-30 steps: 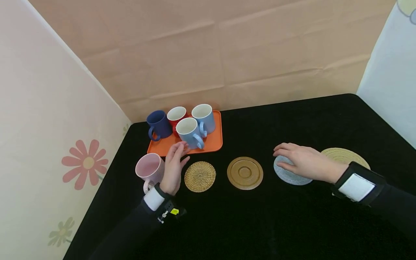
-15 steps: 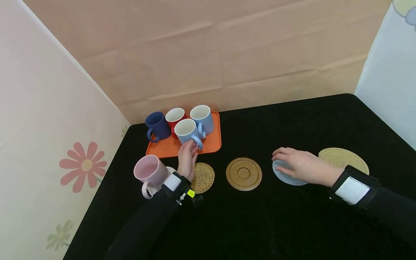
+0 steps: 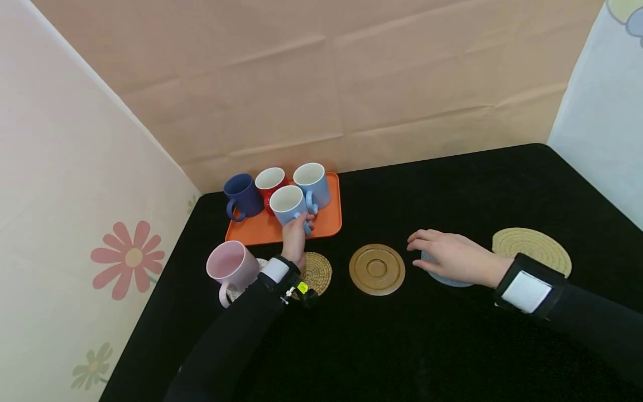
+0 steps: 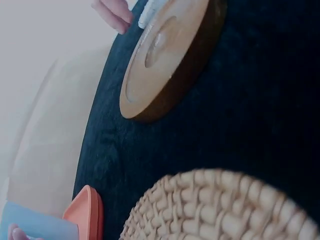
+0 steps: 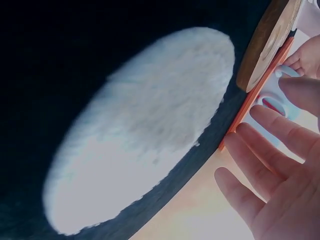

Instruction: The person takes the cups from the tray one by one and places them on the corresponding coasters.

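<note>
In the head view my left hand (image 3: 294, 241) grips the handle of the front light blue mug (image 3: 286, 202), which is upright at the front of the orange tray (image 3: 326, 223). In the left wrist view only fingertips (image 4: 18, 233) show, beside that blue mug's side. My right hand (image 3: 449, 255) hovers over a round grey-blue coaster (image 3: 454, 282), palm down, its fingers spread and relaxed and holding nothing. Seen from the right wrist, that hand (image 5: 280, 175) is beside the pale felt-like coaster (image 5: 145, 125). Under my left wrist, a woven coaster (image 3: 318, 273) is partly hidden.
On the tray are a dark blue mug (image 3: 243, 195), a red mug (image 3: 268, 180) and another light blue mug (image 3: 312, 184). A pink mug (image 3: 233, 268) stands at left on a whitish coaster. A wooden coaster (image 3: 377, 269) lies mid-table, a yellow woven mat (image 3: 532, 248) at right.
My left hand has moved right from beside the pink mug to the front light blue mug, and its fingers have closed on the handle. The right hand has shifted slightly left.
</note>
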Action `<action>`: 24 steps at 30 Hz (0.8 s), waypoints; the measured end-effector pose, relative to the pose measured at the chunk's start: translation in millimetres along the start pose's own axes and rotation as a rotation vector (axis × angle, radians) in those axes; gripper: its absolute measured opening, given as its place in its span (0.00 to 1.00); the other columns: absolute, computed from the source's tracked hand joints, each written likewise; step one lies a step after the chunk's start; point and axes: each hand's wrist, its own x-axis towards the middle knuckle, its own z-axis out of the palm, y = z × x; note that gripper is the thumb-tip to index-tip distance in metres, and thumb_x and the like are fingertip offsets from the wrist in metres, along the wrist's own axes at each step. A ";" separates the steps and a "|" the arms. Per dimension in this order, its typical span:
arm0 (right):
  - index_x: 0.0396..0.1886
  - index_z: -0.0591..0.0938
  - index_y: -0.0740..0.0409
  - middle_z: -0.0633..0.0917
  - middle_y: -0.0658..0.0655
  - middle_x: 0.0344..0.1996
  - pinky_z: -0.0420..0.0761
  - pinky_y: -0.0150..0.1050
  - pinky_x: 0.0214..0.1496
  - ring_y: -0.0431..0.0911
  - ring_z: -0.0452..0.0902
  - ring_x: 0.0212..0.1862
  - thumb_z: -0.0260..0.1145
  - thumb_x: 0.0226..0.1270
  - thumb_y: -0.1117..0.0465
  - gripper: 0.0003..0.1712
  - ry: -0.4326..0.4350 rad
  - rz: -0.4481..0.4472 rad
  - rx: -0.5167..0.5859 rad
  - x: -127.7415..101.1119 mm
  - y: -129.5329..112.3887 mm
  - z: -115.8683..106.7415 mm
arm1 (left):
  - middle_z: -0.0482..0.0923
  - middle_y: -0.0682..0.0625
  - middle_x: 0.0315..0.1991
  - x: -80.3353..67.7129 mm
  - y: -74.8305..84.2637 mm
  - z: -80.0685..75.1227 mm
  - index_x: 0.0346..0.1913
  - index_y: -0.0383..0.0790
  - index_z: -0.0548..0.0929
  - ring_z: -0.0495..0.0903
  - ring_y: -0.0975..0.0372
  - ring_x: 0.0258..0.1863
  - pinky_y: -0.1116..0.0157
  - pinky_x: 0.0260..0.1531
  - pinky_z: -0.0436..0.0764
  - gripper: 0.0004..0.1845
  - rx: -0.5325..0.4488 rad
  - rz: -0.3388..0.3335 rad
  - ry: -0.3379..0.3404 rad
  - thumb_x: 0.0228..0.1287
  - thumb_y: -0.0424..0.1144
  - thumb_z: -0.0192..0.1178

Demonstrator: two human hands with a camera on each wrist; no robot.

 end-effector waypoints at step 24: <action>0.52 0.81 0.61 0.79 0.58 0.50 0.81 0.42 0.44 0.48 0.78 0.47 0.67 0.67 0.56 0.18 -0.017 -0.054 0.035 81.1 -24.7 3.5 | 0.59 0.54 0.18 -3.8 -2.6 -16.9 0.19 0.44 0.64 0.60 0.64 0.20 0.67 0.26 0.59 0.22 0.075 0.001 0.018 0.76 0.39 0.40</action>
